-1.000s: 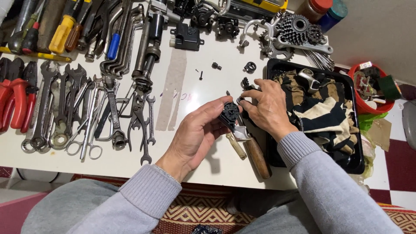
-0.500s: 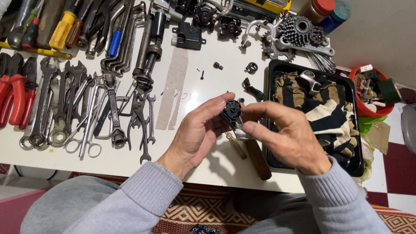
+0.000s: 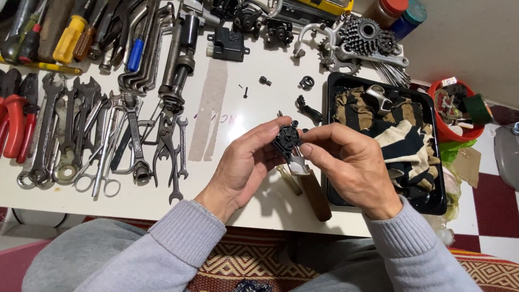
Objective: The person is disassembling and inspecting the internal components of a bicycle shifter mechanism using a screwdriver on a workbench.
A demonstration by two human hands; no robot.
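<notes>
1. Red-handled pliers [image 3: 15, 125], lying at the far left edge of the white tabletop [image 3: 232, 116].
2. Yellow-handled screwdriver [image 3: 67, 38], lying at the top left among other handled tools.
3. Row of spanners [image 3: 75, 130], lying side by side, heads mostly pointing away; scissors-like tool [image 3: 100, 176] overlapping the near ends.
4. Blue-handled tool [image 3: 135, 54], resting among bent steel keys just right of the screwdriver.
5. Long dark metal shaft [image 3: 178, 59], lying lengthwise down from the top edge.
6. Black boxy part [image 3: 227, 44], sitting near the top centre.
7. Left hand [image 3: 240, 167], reaching in from a grey sleeve [image 3: 162, 254]; fingers curling closed around the left side of the small black round part [image 3: 286, 139], thumb on top.
8. Small black round part, being held above the tabletop near its front centre, pinched between both hands.
9. Wooden-handled tool [image 3: 313, 194], lying on the tabletop directly beneath the hands, partly hidden.
10. Small black ring [image 3: 306, 82] and loose screws, lying apart, beyond the hands.
11. Right hand [image 3: 357, 167], fingers closing on the right side of the same part, thumb and forefinger touching it.
12. Toothed cog cluster [image 3: 363, 33], sitting at the top, beside silver brackets.
13. Black tray [image 3: 331, 108], holding crumpled dark and pale rags [image 3: 405, 135], standing just right of the hands.
14. Red bucket [image 3: 451, 132], standing on the floor, far right.
</notes>
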